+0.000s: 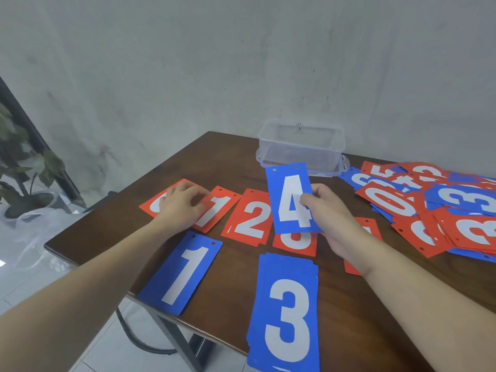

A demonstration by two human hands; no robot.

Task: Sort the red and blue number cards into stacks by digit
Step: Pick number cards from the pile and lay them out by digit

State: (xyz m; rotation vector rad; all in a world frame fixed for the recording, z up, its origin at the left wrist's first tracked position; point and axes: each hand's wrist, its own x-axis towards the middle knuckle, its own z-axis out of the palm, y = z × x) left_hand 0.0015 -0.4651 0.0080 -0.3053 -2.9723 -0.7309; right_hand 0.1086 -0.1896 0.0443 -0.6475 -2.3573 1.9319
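Holding a blue 4 card pinched in my right hand, left hand resting loosely on the red row, I judge sorting barely begun, the mixed card pile still large.

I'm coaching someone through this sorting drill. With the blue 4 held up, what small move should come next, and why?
Probably lower the blue 4 card, pinched by the right hand, onto bare table to the right of the blue 3 stack. The blue row shows only the blue 1 card and the 3s, so no 4 stack is visible yet. The left hand rests on the red cards.
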